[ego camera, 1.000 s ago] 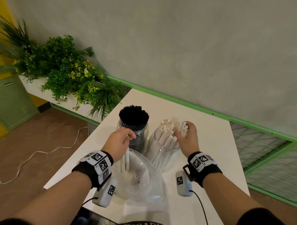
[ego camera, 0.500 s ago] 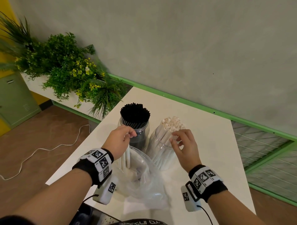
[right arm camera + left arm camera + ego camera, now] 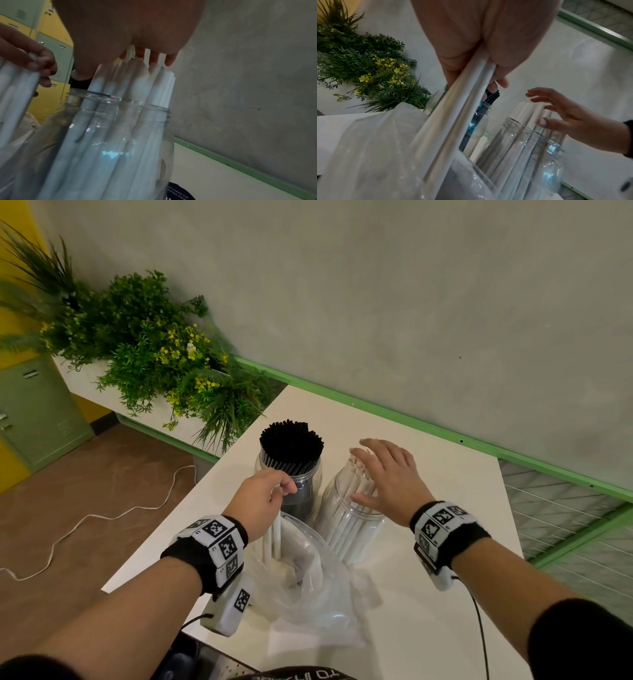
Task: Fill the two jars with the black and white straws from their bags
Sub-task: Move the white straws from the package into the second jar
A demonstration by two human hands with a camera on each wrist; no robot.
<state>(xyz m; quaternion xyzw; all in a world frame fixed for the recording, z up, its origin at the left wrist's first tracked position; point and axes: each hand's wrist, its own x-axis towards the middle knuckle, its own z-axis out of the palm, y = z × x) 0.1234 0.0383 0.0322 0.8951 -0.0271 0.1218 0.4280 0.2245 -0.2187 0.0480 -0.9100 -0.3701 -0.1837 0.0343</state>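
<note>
Two clear jars stand side by side on the white table (image 3: 428,604). The left jar (image 3: 310,484) is packed with black straws (image 3: 291,441). The right jar (image 3: 346,532) holds white straws (image 3: 120,121) leaning toward its far side. My right hand (image 3: 387,474) hovers over their tops with fingers spread and straight, fingertips (image 3: 169,60) at the straw ends. My left hand (image 3: 265,498) grips a small bunch of white straws (image 3: 453,115) upright, their lower ends inside a clear plastic bag (image 3: 308,580) in front of the jars.
A planter of green plants with yellow flowers (image 3: 154,354) lies beyond the table's left edge. A white cable (image 3: 113,513) runs across the brown floor. A green rail (image 3: 445,436) lines the wall behind the table. Green lockers (image 3: 37,412) stand far left.
My right hand has let go of the white straws in the jar, drawn back, then opened flat over their tops. My left hand keeps its hold on the bunch in the bag.
</note>
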